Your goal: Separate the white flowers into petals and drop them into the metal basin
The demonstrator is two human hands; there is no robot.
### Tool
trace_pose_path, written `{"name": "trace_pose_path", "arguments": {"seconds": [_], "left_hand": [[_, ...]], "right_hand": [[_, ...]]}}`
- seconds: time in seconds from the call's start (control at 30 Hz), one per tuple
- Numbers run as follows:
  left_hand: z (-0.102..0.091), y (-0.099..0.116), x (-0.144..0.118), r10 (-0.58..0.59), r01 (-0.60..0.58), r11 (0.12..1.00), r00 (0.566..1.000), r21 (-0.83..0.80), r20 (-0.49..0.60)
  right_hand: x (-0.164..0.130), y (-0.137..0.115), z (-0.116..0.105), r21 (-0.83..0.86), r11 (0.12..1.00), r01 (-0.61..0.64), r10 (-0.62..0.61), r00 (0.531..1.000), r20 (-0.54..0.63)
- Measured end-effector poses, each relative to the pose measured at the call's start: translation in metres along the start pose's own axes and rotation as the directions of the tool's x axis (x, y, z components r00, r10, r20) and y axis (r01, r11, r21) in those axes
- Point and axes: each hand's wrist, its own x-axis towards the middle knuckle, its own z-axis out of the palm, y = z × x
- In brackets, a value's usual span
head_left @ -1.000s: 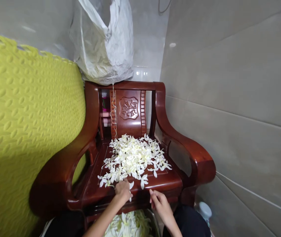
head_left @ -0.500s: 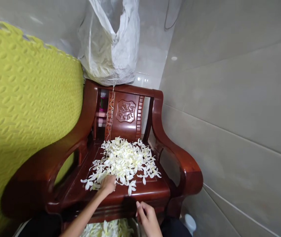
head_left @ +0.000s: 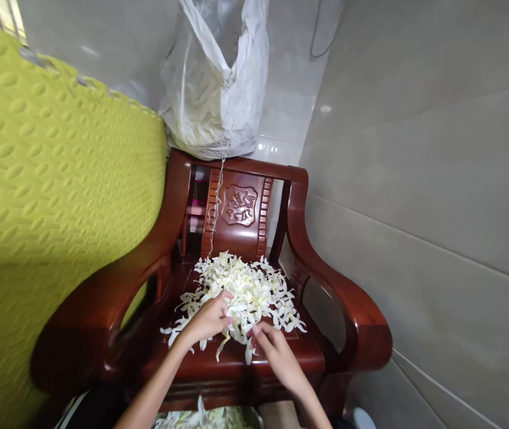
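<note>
Two hands lean in over the front edge of a red wooden seat (head_left: pixel 290 356), where a loose heap of white flowers (head_left: pixel 245 283) lies. The heap reaches back almost to the backrest (head_left: pixel 240 241) and thins toward the front, with a strip of wood showing between it and the front edge on the right. The left hand (head_left: pixel 212 316) is over the heap's near left part, fingers curled; whether it grips a flower I cannot tell. The right hand (head_left: pixel 274 348) is just beside it, thumb and forefinger drawn close at the heap's front rim, a flower directly below the tips; whether they pinch it is unclear.

Curved armrests bound the sides: the left armrest (head_left: pixel 87 313) stands near a yellow mat (head_left: pixel 66 173), the right armrest (head_left: pixel 356 310) near a grey wall (head_left: pixel 442 179). Both hands are well apart from these, and the way in is open from the front and above. Below the front edge, more flowers fill a tub (head_left: pixel 259 415), partly cut off by the frame.
</note>
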Motion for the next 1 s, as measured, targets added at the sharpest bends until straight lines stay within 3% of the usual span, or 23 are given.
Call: {"name": "trace_pose_path", "arguments": {"seconds": [0.1, 0.2, 0.43, 0.77, 1.0], "left_hand": [[-0.010, 0.012, -0.004, 0.088, -0.090, 0.990, 0.996, -0.110, -0.018], [-0.016, 0.013, -0.006, 0.120, -0.127, 0.968, 0.992, -0.215, -0.046], [-0.010, -0.002, -0.002, 0.081, -0.119, 0.949, 0.987, -0.293, -0.137], [-0.010, -0.012, 0.011, 0.020, -0.151, 0.934, 0.927, -0.324, -0.375], [-0.030, -0.008, -0.001, -0.004, -0.118, 0.930, 0.944, -0.349, -0.329]], "right_hand": [[0.039, -0.017, 0.001, 0.011, 0.999, 0.032, -0.033, 0.998, 0.060], [0.061, -0.010, 0.009, 0.067, 0.998, 0.012, -0.019, 0.994, 0.107], [0.050, 0.031, 0.032, 0.291, 0.946, -0.144, 0.070, 0.966, 0.250], [0.066, 0.051, 0.056, 0.276, 0.955, -0.107, 0.079, 0.991, 0.113], [0.062, 0.038, 0.036, 0.216, 0.972, -0.091, 0.085, 0.996, 0.037]]}}
